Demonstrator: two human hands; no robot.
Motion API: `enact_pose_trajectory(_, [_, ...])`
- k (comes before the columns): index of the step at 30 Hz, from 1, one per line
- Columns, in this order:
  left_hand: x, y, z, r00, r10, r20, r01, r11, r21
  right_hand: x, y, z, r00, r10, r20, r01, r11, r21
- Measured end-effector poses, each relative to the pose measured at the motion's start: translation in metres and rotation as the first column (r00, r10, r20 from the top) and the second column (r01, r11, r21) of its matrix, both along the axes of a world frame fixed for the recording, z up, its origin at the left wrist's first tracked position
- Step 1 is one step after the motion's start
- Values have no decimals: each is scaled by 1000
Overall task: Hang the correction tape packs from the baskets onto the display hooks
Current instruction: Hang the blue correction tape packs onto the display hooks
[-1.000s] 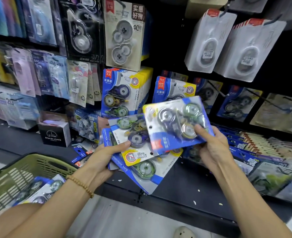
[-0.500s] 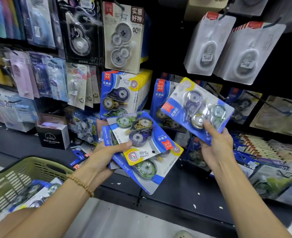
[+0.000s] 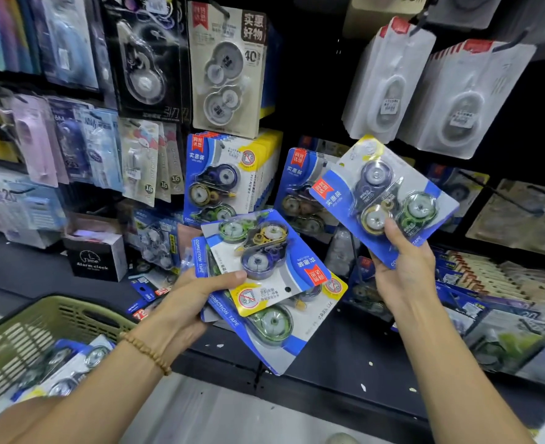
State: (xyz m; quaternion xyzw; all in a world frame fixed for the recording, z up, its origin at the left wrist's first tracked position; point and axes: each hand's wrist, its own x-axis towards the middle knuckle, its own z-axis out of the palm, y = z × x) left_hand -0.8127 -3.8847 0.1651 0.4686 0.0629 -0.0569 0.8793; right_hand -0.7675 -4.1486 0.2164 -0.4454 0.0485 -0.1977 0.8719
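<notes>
My left hand [image 3: 188, 302] grips a fanned stack of blue-and-white correction tape packs [image 3: 274, 283], thumb across the top pack. My right hand [image 3: 405, 270] holds a single blue pack [image 3: 383, 200] by its lower edge, tilted, raised in front of a row of the same packs [image 3: 300, 190] hanging on the black display wall. A fuller row of matching packs [image 3: 223, 181] hangs just to the left. More packs [image 3: 72, 363] lie in the green basket [image 3: 18, 334] at the lower left.
Other stationery hangs all over the wall: white packs [image 3: 389, 81] at the upper right, a beige pack [image 3: 226, 68] above. A black alarm clock box [image 3: 95, 257] stands on the dark shelf [image 3: 344, 354]. Flat goods [image 3: 476, 277] lie at the right.
My right hand has lifted the single pack away from the stack, up and to the right, turning it towards the hanging row. My left hand has kept its stack in place.
</notes>
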Motion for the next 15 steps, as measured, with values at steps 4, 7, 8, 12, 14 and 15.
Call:
enact_pose_trajectory(4, [0,0,0,1000,-8,3,8,1000,4,1,7,0,1000,10,-8,-11,999,-53])
enact_pose_trajectory(7, [-2,2,0,1000,-5,2,5,1000,4,7,17,2,1000,-2,-17,0,994,-111])
enact_pose_trajectory(8, [-2,2,-1,1000,-4,0,4,1000,4,10,20,2,1000,-14,-20,12,993,-114])
enact_pose_trajectory(12, [-2,5,-1,1000,-5,1,5,1000,8,15,28,-6,995,-80,-54,72,989,-130])
enact_pose_trajectory(14, [-3,6,-1,1000,-9,3,9,1000,11,15,29,-12,992,-102,-72,92,987,-130])
enact_pose_trajectory(15, [-3,7,-1,1000,-9,1,9,1000,10,14,29,-15,991,-106,-78,96,988,-123])
